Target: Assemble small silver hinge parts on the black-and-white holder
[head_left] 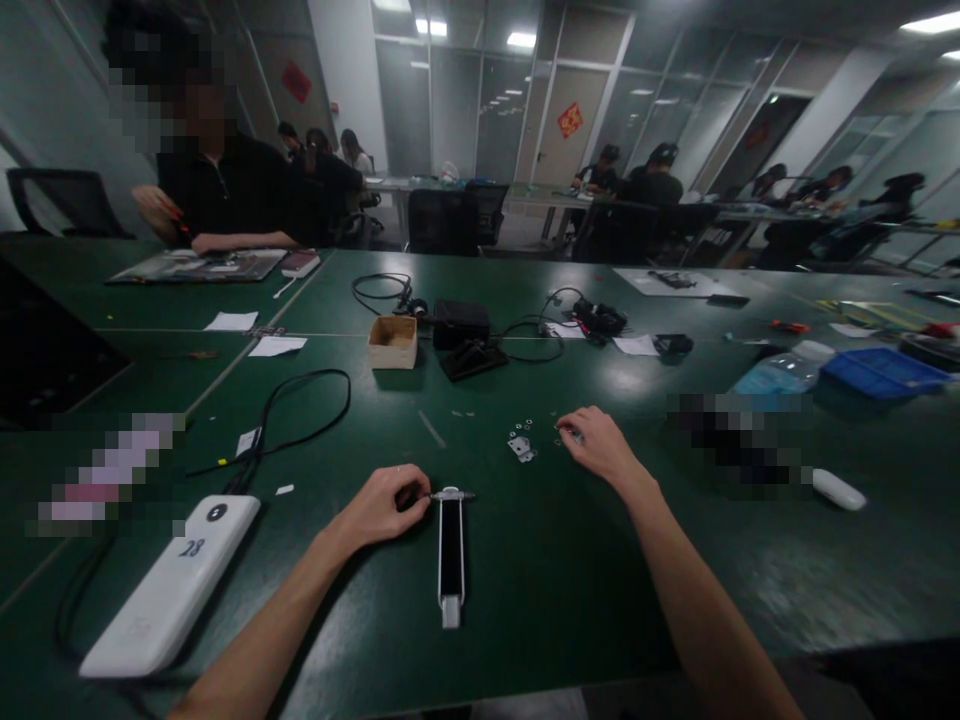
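My left hand [390, 505] is closed, thumb and forefinger pinching one end of a thin metal rod [457, 495]. The rod lies crosswise at the far end of a long, narrow frame [442, 560] with white sides and a black middle, which rests on the green table. Farther right, my right hand [596, 440] reaches down to the tabletop with its fingers bent together. Small pale bits show at its fingertips, too small to name. Just left of it lie a small metal bracket [519, 448] and several tiny rings or nuts [528, 423].
A white power bank [172, 590] marked 28, with black cables, lies at left. Beyond my hands stand a cardboard box [392, 345] and a black box [460, 323]. A bottle [784, 372] and blue tray [885, 372] are at right. Another person [225, 190] sits across the table.
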### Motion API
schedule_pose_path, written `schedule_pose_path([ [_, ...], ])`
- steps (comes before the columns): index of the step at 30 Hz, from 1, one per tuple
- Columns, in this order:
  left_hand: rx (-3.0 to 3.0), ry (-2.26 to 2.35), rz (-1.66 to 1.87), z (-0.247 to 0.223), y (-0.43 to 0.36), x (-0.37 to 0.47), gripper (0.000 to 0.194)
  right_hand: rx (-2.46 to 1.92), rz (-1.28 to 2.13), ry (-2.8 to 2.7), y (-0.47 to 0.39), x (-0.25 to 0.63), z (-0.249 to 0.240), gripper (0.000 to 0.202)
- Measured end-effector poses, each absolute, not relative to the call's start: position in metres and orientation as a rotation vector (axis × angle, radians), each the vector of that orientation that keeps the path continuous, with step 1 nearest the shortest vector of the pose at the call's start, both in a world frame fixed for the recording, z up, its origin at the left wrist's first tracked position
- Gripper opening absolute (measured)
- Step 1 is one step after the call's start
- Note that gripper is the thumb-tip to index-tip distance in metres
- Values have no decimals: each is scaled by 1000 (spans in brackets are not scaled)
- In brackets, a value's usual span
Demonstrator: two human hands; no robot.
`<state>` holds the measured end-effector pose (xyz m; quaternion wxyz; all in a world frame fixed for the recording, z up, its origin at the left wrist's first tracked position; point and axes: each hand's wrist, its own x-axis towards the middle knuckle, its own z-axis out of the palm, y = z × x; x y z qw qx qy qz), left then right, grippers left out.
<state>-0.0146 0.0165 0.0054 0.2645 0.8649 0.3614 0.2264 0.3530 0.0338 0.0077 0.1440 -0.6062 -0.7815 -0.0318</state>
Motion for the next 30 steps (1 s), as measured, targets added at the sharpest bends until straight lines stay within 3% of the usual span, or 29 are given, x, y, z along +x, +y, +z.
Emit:
schedule_pose_path([
  [30,2343,966,611,4,14,-16,6,-1818,-198,-2310,52,306,-4,20],
])
